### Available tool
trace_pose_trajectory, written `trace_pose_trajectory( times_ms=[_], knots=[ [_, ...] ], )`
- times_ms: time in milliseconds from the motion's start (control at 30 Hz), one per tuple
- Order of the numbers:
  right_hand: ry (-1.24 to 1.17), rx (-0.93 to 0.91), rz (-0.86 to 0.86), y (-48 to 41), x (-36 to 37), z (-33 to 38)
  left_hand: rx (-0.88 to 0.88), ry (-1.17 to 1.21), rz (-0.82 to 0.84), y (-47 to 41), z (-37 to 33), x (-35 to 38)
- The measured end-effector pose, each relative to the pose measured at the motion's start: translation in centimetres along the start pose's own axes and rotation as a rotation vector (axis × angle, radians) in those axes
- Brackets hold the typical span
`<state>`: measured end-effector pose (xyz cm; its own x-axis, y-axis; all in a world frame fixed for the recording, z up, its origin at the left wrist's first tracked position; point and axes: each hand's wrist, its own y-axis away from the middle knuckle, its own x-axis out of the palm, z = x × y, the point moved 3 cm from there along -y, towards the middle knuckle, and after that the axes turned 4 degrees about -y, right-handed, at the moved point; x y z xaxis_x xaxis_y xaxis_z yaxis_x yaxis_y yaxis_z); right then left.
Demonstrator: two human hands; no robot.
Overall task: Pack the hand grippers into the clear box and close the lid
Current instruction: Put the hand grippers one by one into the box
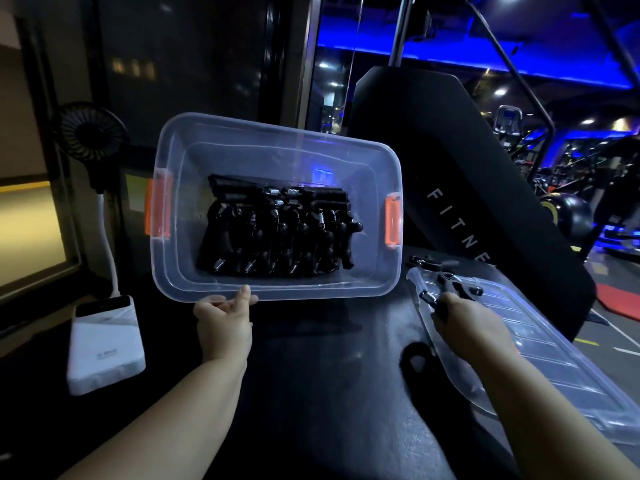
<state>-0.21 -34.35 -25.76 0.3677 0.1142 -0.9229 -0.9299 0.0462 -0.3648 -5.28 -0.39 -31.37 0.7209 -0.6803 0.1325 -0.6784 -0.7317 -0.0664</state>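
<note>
A: Hand status?
B: Left hand (223, 320) pinches the near rim of the clear box (346, 157). Right hand (464, 317) grips one hand gripper (453, 287) over the lid (554, 358) on the desk (311, 375).
A: Location of other hand grippers (277, 233)?
B: Stacked inside the box.

Clear box (349, 161) tilted, black hand grippers (277, 230) piled inside, lid (554, 358) off beside it

- Black padded bench top (311, 393): dark, faint sheen, carries everything below.
- White power bank (105, 355): flat at the left edge, with a white cable (108, 244) rising from its far end.
- Clear box (311, 295): mid-surface, tipped toward the camera; contact with the pad unclear.
- Clear lid (561, 344): flat at right, near the box.
- Hand gripper (429, 264): loose on the pad, between the box's right corner and the lid's far end.
</note>
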Motion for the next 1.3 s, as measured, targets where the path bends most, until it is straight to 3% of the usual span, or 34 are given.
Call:
trace_pose_trajectory(
  times_ms=[367, 600, 933, 1300],
  knots=[
    [-0.253, -0.337, -0.313, 0.6, -8.0, 8.0, -0.023, 0.013, 0.037, 0.3, -0.4, -0.4],
    [-0.311, -0.595, -0.373, -2.7, -9.6, 13.7, -0.03, 0.081, 0.105, 0.3, -0.5, -0.7],
    [-0.257, -0.605, -0.249, -10.8, -7.7, 20.9, -0.031, 0.079, 0.087, 0.2, -0.5, -0.7],
    [-0.203, -0.568, -0.294, -15.6, -4.1, 24.1, -0.024, 0.012, 0.027, 0.1, -0.8, -0.6]
  ],
)
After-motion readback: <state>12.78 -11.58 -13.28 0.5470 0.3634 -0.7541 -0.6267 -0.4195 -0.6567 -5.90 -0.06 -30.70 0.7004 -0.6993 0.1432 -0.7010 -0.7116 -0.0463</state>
